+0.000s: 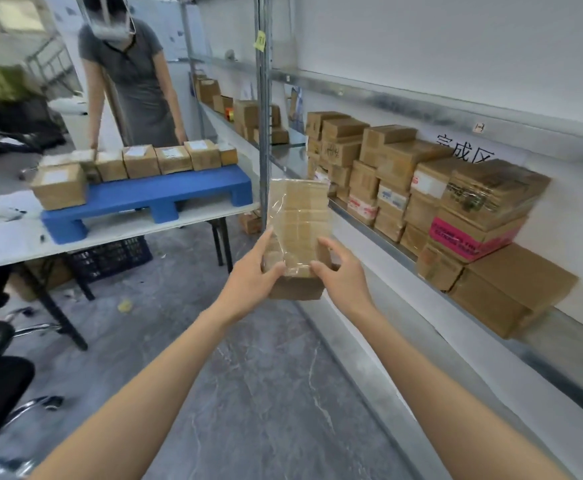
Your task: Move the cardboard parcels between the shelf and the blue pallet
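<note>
Both hands grip one taped cardboard parcel [297, 233] out in the aisle, the left hand [252, 277] and right hand [343, 271] clasping its near end, so it hangs midway between shelf [380, 233] and blue pallet [165, 195]. A row of parcels [137, 162] already sits on the pallet on the bench [120, 230] to the left; a large stack [421, 188] fills the shelf on the right. I'd say the job is partway through, though I can't tell which way this parcel is going.

A white folding table [117, 233] stands over a dark crate [110, 259].
</note>
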